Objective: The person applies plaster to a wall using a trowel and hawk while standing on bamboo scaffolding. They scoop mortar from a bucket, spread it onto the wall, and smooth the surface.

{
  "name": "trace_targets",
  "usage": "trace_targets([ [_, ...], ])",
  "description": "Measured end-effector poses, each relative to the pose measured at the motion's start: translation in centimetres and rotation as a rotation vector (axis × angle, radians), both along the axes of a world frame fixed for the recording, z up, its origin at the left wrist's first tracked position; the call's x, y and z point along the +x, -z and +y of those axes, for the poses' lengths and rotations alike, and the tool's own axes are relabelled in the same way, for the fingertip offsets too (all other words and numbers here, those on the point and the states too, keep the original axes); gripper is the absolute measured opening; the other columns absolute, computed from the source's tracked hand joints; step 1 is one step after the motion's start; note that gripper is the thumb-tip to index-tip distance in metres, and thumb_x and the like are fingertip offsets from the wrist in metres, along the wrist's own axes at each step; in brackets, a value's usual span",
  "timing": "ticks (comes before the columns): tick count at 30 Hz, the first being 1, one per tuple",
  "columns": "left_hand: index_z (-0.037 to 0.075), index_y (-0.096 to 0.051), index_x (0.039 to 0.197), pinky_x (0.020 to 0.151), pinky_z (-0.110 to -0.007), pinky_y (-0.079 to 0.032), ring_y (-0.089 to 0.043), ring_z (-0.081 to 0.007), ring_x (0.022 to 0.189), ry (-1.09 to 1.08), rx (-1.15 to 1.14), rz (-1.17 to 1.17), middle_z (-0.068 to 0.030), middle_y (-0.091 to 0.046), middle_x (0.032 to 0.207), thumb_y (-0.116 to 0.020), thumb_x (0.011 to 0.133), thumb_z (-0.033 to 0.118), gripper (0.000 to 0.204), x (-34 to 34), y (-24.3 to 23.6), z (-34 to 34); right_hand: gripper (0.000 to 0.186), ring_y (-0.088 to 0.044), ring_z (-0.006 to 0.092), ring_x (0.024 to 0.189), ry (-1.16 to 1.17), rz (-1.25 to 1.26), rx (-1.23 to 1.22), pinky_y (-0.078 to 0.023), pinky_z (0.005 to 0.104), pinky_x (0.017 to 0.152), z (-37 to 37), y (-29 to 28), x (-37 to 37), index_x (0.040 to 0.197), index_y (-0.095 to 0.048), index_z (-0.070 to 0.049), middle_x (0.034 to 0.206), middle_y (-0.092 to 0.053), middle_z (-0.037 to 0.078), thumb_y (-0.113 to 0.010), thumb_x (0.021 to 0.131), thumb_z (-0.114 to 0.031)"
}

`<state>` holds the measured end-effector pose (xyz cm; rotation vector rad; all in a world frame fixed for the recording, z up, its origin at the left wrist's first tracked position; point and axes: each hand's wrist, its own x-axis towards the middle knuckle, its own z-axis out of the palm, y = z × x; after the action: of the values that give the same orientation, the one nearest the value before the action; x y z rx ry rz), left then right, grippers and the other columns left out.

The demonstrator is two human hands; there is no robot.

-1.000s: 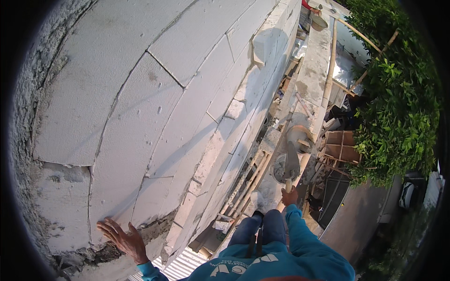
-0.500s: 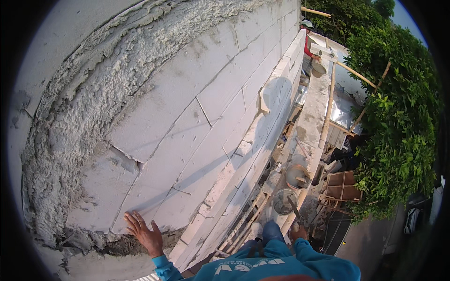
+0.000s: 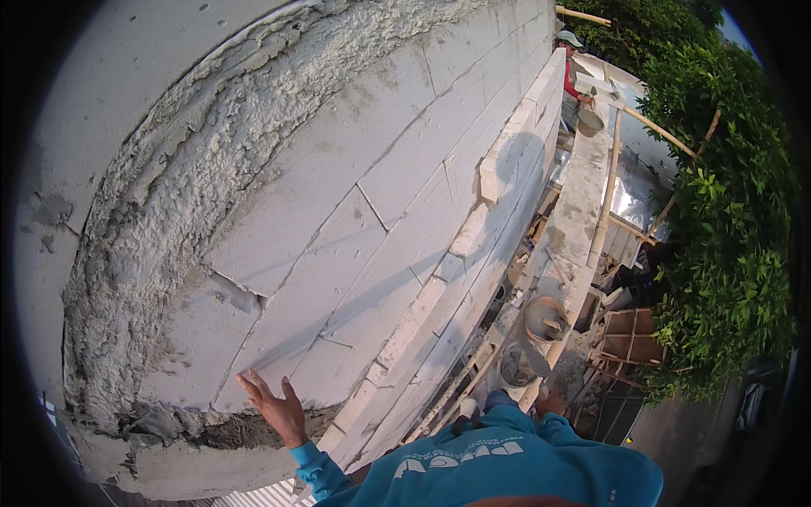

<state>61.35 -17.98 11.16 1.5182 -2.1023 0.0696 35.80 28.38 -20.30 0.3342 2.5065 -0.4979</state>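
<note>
My left hand (image 3: 279, 411) is open, its fingers spread against the pale block wall (image 3: 329, 279) near the wall's lower edge. My right hand (image 3: 551, 402) is closed, low beside my body, apparently round the handle of a trowel (image 3: 535, 358). The grip itself is partly hidden. Its grey blade points up over a mortar bucket (image 3: 513, 368), partly covering it. Just beyond is a second bucket (image 3: 541, 308) with grey mix and a tool in it. Rough wet-looking mortar (image 3: 160, 228) covers a broad band of the wall at left.
Narrow scaffold planks (image 3: 568, 228) run away along the wall, edged by a bamboo pole (image 3: 605, 194). At the far end a co-worker (image 3: 569, 72) in a cap and red sleeve reaches toward a bucket (image 3: 590, 123). Leafy branches (image 3: 726, 228) and a drop lie on the right.
The view has shifted, moving the scene slightly right. My right hand has risen a little, and the trowel's blade has turned and shows broader. My left hand stays on the wall.
</note>
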Motion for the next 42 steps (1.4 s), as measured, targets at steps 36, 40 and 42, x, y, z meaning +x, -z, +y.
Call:
trace_targets([
  [36, 0.009, -0.062, 0.123, 0.083, -0.047, -0.050, -0.062, -0.0435, 0.101, 0.460, 1.265, -0.432, -0.0259, -0.066, 0.106, -0.055, 0.089, 0.048, 0.053, 17.1, 39.1, 17.7, 0.042, -0.063, 0.0237, 0.061, 0.330, -0.126, -0.490, -0.051, 0.0408, 0.051, -2.7, -0.9, -3.8, 0.109, -0.059, 0.004, 0.082, -0.066, 0.017, -0.072, 0.080, -0.023],
  [40, 0.008, -0.063, 0.122, 0.085, -0.046, -0.050, -0.062, -0.0428, 0.102, 0.473, 1.368, -0.493, -0.0252, -0.065, 0.108, -0.055, 0.088, 0.047, 0.052, 17.1, 40.6, 17.8, 0.021, -0.055, 0.0173, 0.047, 0.464, 0.119, -0.908, -0.046, 0.0343, 0.040, -6.1, -5.1, -12.9, 0.088, -0.056, 0.001, 0.066, -0.057, 0.008, -0.068, 0.083, -0.016],
  [42, 0.008, -0.063, 0.122, 0.085, -0.046, -0.050, -0.062, -0.0425, 0.103, 0.487, 1.393, -0.493, -0.0248, -0.065, 0.109, -0.055, 0.087, 0.046, 0.051, 16.8, 40.4, 17.7, 0.026, -0.058, 0.0193, 0.054, 0.353, 0.213, -0.899, -0.047, 0.0361, 0.045, -7.5, -9.1, -19.1, 0.085, -0.059, 0.004, 0.070, -0.060, 0.012, -0.067, 0.077, -0.019],
])
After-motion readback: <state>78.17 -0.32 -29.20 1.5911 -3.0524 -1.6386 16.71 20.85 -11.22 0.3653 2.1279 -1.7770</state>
